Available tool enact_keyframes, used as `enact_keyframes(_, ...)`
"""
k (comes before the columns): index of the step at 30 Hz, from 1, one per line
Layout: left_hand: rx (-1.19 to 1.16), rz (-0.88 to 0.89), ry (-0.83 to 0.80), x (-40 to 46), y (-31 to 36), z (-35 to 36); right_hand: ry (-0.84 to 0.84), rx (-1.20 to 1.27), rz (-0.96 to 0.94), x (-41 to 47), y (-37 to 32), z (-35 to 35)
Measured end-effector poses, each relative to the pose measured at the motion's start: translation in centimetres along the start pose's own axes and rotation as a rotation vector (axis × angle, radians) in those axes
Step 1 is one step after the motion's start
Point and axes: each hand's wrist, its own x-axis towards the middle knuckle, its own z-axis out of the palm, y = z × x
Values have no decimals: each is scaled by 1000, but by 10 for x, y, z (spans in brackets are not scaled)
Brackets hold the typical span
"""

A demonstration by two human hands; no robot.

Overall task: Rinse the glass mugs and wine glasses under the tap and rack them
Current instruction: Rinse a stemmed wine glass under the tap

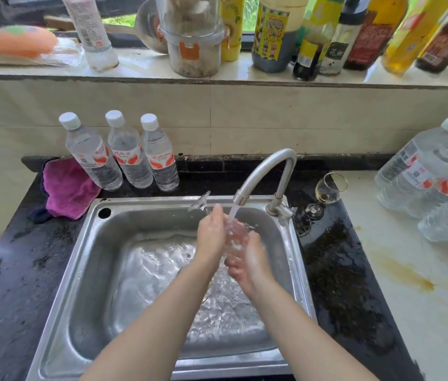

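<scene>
Both grips close on one wine glass [232,235] over the sink [80,259]: the left hand [211,236] and right hand [253,261] clasp its bowl under the tap [265,174] stream. A second wine glass [327,192] stands on the surface right of the tap.

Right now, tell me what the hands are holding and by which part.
Both hold a wine glass tipped under the tap: left hand round its stem end, right hand cupping the bowl. The exact grip is blurred by water.
</scene>
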Motion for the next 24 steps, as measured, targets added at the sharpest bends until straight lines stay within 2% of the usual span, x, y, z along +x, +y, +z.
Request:
enact_keyframes(2, -212, -239, -11, 3, 18, 3, 4, -141, -179, -9, 7, -1)
enact_keyframes(4, -385, -431, -24, -2, 27, 10, 68, -351, -459, -14, 13, -7)
enact_keyframes(6, -469, -484, -8, -5, 23, 17, 122, -558, -652, -13, 14, -20)
enact_keyframes(7, -486, -479, 1, -4, 20, 18, 124, -616, -656, -12, 12, -25)
enact_keyframes(8, -537, -478, -26, -3, 18, 17, 120, -631, -610, -11, 9, -28)
enact_keyframes(10, -667, -480, -169, 1, 14, 12, 109, -461, -393, -10, 1, -31)
enact_keyframes(12, -685, -380, -319, 2, 13, 7, 41, -148, 10, -9, -11, -34)
enact_keyframes(14, -560, -276, -394, 0, 12, 7, -119, 37, 337, -11, -17, -42)
enact_keyframes(16, -469, -264, -352, -4, 14, 12, -172, 56, 394, -15, -19, -41)
enact_keyframes(17, -445, -301, -262, -2, 15, 14, -138, 4, 305, -16, -16, -38)
enact_keyframes(18, -415, -353, -156, 1, 15, 16, -69, -110, 127, -17, -10, -35)
enact_keyframes(20, -401, -447, 8, 4, 15, 19, 104, -418, -412, -16, 8, -31)
enact_keyframes(22, -454, -478, 43, 2, 17, 22, 116, -592, -812, -10, 25, -38)
enact_keyframes(24, -429, -471, -44, -1, 17, 24, 85, -664, -941, -2, 29, -47)
